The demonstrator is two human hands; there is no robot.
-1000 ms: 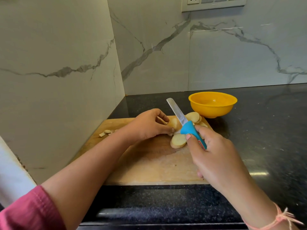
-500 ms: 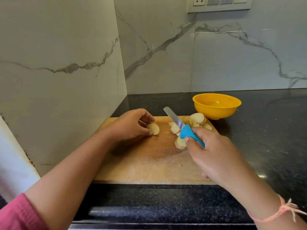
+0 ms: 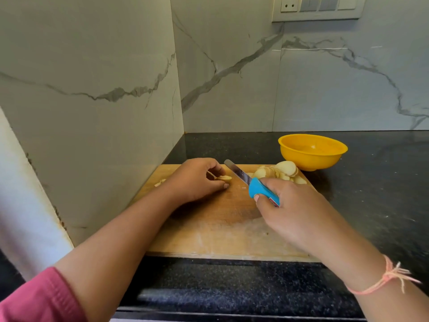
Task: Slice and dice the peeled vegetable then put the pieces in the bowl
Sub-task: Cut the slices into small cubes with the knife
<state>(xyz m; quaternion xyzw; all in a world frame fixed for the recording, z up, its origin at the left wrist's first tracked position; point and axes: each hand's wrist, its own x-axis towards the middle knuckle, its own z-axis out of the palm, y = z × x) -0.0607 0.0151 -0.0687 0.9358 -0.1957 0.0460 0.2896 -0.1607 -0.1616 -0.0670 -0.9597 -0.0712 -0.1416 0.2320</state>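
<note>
A wooden cutting board (image 3: 209, 233) lies on the dark counter. My left hand (image 3: 195, 180) holds a pale vegetable slice (image 3: 224, 178) down on the board's far left part, fingers curled over it. My right hand (image 3: 290, 210) grips the blue handle of a knife (image 3: 246, 180); its blade points up-left, just right of that slice. A pile of round slices (image 3: 278, 173) sits at the board's far right corner. The yellow bowl (image 3: 312, 151) stands behind that pile; I see no pieces in it.
A few small scraps (image 3: 160, 182) lie at the board's left edge. Marble walls close the corner at the left and behind. A switch panel (image 3: 318, 8) hangs high on the back wall. Dark counter (image 3: 383, 194) extends to the right.
My left hand took one slice from the pile and carried it left across the board. The knife followed left and now sits beside that slice.
</note>
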